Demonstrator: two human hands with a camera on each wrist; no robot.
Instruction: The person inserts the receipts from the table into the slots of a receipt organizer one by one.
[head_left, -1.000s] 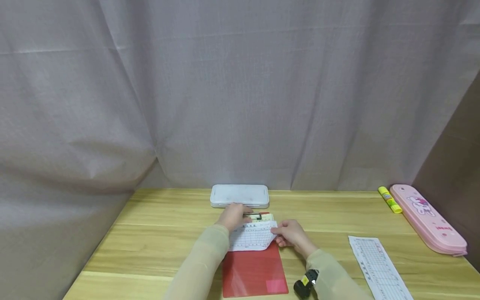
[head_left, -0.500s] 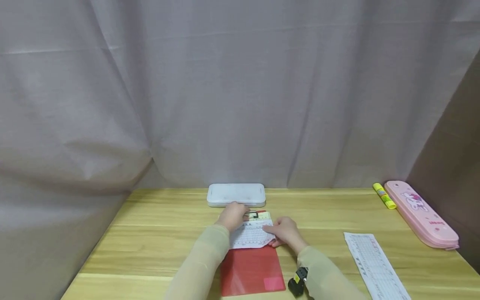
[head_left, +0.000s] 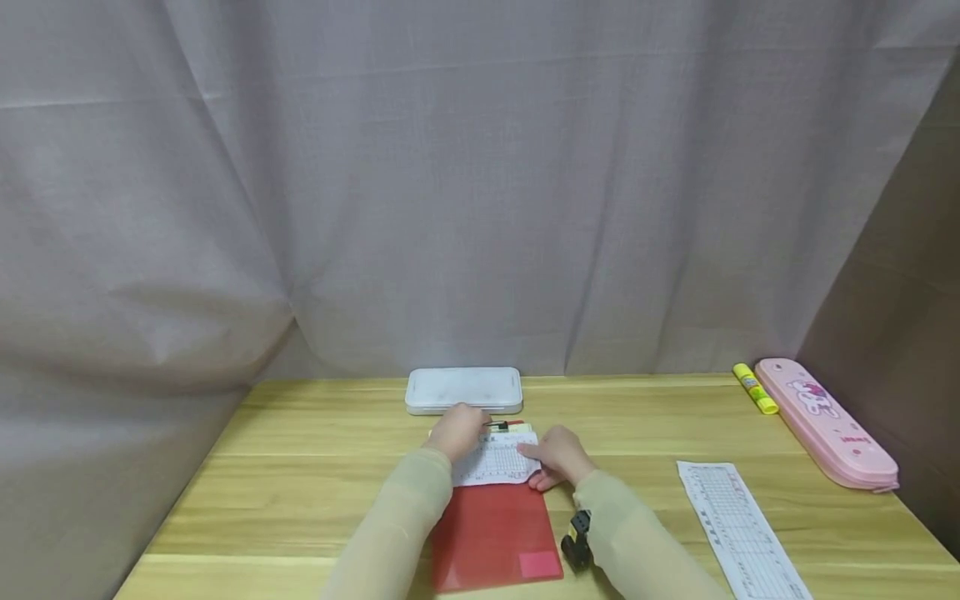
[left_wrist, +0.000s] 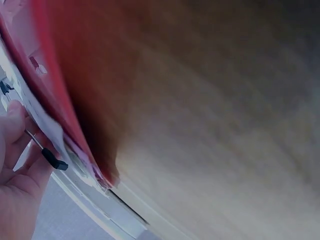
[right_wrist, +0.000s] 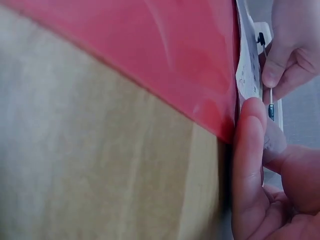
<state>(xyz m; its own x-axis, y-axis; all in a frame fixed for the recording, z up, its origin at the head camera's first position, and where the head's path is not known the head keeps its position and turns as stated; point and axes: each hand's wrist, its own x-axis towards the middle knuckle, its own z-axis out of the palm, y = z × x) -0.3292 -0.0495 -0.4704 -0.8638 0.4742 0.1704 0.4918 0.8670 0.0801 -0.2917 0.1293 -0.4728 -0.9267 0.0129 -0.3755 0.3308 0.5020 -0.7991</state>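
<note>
A red clipboard (head_left: 495, 533) lies on the table, with a pink label (head_left: 538, 565) near its lower right corner. Across its upper part is a white printed sheet (head_left: 498, 462), and yellowish paper shows above that. My left hand (head_left: 459, 432) is at the board's top, where its thumb and fingers pinch the thin wire lever of the clip (left_wrist: 35, 140); a black tip (left_wrist: 54, 159) ends the wire. The sheet's right edge is pinched by my right hand (head_left: 558, 457), thumb on top and fingers beneath. The left hand hides the sheet's upper left part.
Behind the clipboard stands a white case (head_left: 463, 390) against the grey curtain (head_left: 450, 208). Another printed sheet (head_left: 742, 529) lies at the right. Farther right are a yellow glue stick (head_left: 755, 388) and a pink pencil case (head_left: 825, 423). A black wrist camera (head_left: 576, 542) hangs at my right sleeve.
The printed sheet has slid up the board toward the clip, with my right hand moving along. The left hand keeps its place at the clip. The whole head view has shifted slightly.
</note>
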